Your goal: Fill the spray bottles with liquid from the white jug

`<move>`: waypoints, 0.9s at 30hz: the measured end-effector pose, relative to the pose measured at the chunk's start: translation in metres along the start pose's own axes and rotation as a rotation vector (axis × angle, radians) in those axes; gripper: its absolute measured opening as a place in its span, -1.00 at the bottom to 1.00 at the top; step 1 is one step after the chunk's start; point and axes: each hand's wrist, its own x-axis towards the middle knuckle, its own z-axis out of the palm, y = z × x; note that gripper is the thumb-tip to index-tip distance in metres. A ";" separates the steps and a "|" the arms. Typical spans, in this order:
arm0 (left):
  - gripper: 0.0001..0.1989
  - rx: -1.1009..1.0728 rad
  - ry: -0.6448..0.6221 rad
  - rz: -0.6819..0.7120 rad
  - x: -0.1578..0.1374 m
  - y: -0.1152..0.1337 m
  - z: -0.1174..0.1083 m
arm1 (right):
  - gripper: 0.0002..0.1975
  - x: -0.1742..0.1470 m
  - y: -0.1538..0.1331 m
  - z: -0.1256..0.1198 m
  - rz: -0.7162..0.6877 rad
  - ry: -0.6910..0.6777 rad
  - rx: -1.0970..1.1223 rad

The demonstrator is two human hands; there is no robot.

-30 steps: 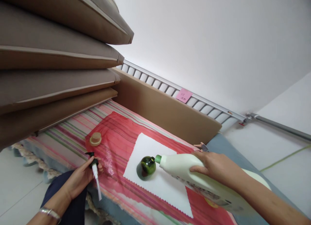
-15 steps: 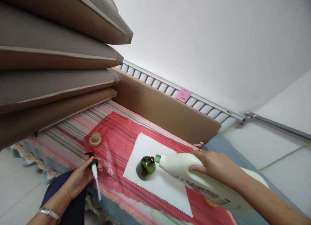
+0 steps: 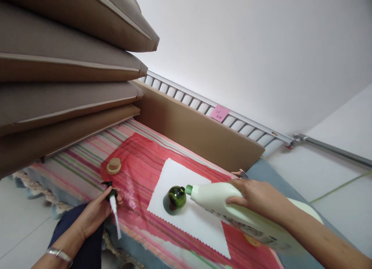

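Observation:
My right hand [image 3: 255, 197] is wrapped round a large pale green detergent bottle [image 3: 221, 197], tipped over so that its green spout points left. The spout sits close by the mouth of a small dark green bottle [image 3: 177, 198]; I cannot tell whether they touch. That small bottle stands on a white sheet with zigzag edges [image 3: 200, 226]. Down at the left, my left hand [image 3: 97, 209] is closed on a pump head [image 3: 112, 199] with a black nozzle and a white tube hanging downward. A round tan lid-like thing [image 3: 114, 165] lies just beyond this hand.
Beneath the sheet, a sheer red cloth [image 3: 145, 153] covers part of a striped cloth [image 3: 84, 153]. Stacked grey-brown cushions [image 3: 69, 67] rise at the left. A brown board [image 3: 192, 125] leans against a white radiator [image 3: 180, 95] bearing a pink note [image 3: 220, 113].

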 end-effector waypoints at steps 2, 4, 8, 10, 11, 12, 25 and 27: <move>-0.83 0.004 0.004 0.001 0.001 0.000 0.000 | -0.67 0.000 0.001 0.000 0.000 -0.005 0.001; -0.83 0.006 -0.001 0.001 0.001 0.000 0.000 | -0.66 0.000 0.001 0.001 0.000 -0.008 -0.005; -0.82 0.013 0.000 -0.003 -0.001 0.001 0.002 | -0.66 0.000 0.001 0.000 0.009 -0.010 -0.016; -0.81 0.014 0.010 -0.006 -0.002 0.002 0.004 | -0.67 -0.001 0.000 -0.001 0.012 -0.015 -0.014; -0.81 0.012 0.016 -0.006 -0.002 0.002 0.005 | -0.68 -0.001 0.000 -0.001 0.012 -0.014 -0.014; -0.80 0.010 0.021 -0.008 -0.003 0.002 0.005 | -0.68 -0.001 -0.001 -0.002 0.010 -0.013 -0.016; -0.82 -0.014 0.035 -0.012 -0.001 0.003 0.005 | -0.70 -0.003 -0.001 -0.004 -0.001 0.000 -0.008; -0.82 -0.008 0.039 -0.011 -0.001 0.003 0.005 | -0.70 -0.003 0.000 -0.005 -0.003 0.001 -0.007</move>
